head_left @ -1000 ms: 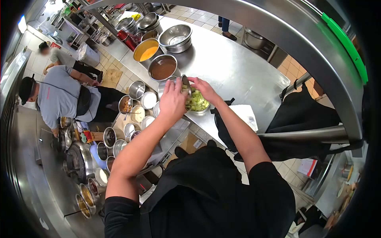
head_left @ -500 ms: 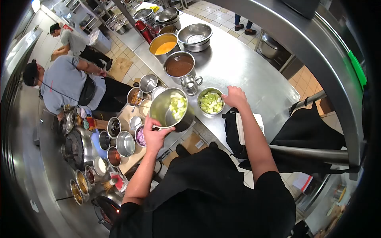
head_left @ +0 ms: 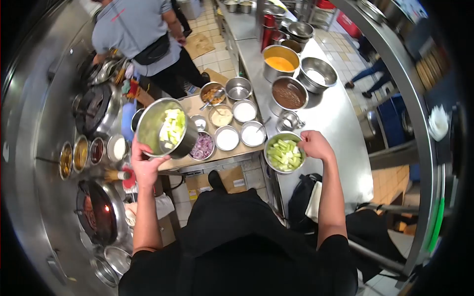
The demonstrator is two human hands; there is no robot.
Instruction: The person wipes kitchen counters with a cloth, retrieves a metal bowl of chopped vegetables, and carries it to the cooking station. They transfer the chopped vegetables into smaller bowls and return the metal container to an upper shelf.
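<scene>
My left hand [head_left: 146,160] grips the rim of a deep steel pot [head_left: 149,129], which is tilted and shows pale green chopped pieces [head_left: 173,127] inside. At the edge of the steel table, my right hand [head_left: 316,145] has its fingers closed on the rim of a smaller steel bowl [head_left: 268,159] full of chopped green vegetable [head_left: 285,155]. Just beyond that bowl stands a steel cup [head_left: 288,121]. A bowl of sliced purple onion [head_left: 203,146] sits right of the pot.
Pots of brown sauce [head_left: 289,93] and orange liquid [head_left: 280,63] stand farther back on the steel table [head_left: 345,163]. Bowls with white contents [head_left: 227,138] cover a board ahead. A person [head_left: 136,32] works at the upper left, near woks [head_left: 96,212] along the left side.
The view has turned left. My left hand has carried the pot left, away from the green vegetable bowl. My right hand has closed on that bowl's rim.
</scene>
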